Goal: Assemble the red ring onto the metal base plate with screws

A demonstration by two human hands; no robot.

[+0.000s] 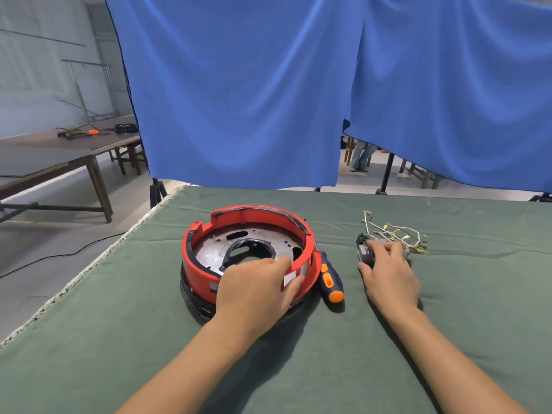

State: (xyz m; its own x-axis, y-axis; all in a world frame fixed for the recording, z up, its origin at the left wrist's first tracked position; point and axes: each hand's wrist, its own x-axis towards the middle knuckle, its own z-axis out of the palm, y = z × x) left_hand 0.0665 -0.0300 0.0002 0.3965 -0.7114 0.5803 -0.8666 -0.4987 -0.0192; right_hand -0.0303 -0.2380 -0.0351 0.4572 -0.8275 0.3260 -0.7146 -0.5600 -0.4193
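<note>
The red ring [257, 218] sits around the round metal base plate [215, 252] on the green cloth, with a black rim under it. My left hand [254, 289] grips the ring's near wall, thumb inside and fingers over the outside. A screwdriver [330, 279] with a blue and orange handle lies just right of the ring. My right hand [388, 271] rests over a small grey and black part [365, 249] with its fingers bent onto it; the grip itself is hidden. No loose screws are visible.
A bundle of white wires with brass terminals [394, 233] lies beyond my right hand. The green cloth table [149, 339] ends at a frayed left edge. Blue curtains [268, 85] hang behind it, with wooden tables [59, 144] at far left.
</note>
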